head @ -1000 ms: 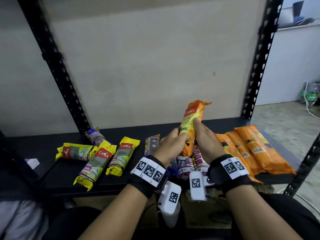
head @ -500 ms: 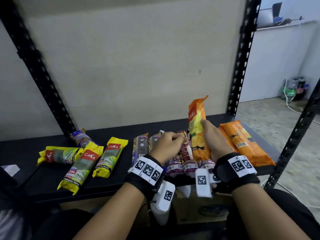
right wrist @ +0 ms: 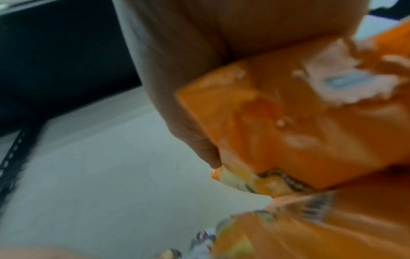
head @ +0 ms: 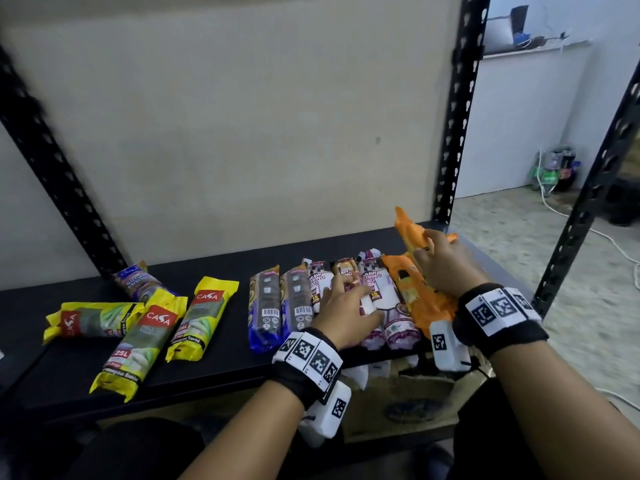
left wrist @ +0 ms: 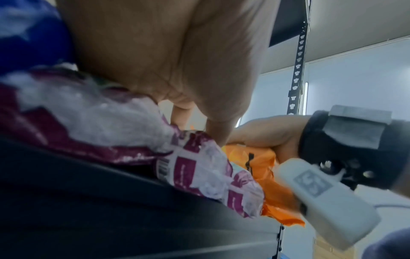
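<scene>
My right hand (head: 438, 263) grips an orange packet (head: 410, 233) and holds it tilted, low over the other orange packets (head: 424, 303) at the right end of the black shelf (head: 207, 362). In the right wrist view that orange packet (right wrist: 299, 113) fills the frame under my thumb, blurred. My left hand (head: 344, 303) rests with fingers spread on the purple-and-white drawstring-bag packets (head: 396, 320), which lie side by side. From the left wrist, my palm (left wrist: 177, 61) lies on a purple-and-white packet (left wrist: 199, 168).
Two dark blue packets (head: 265, 306) lie left of the purple ones. Three yellow packets (head: 147, 336) and a blue one (head: 138, 280) lie further left. Black slotted uprights (head: 453, 116) frame the shelf, and a cardboard box (head: 415, 393) sits below its front edge.
My left hand has let go of the orange packet and now lies spread on the purple-and-white packets. My right hand has carried the orange packet right and tilted it down towards the orange pile.
</scene>
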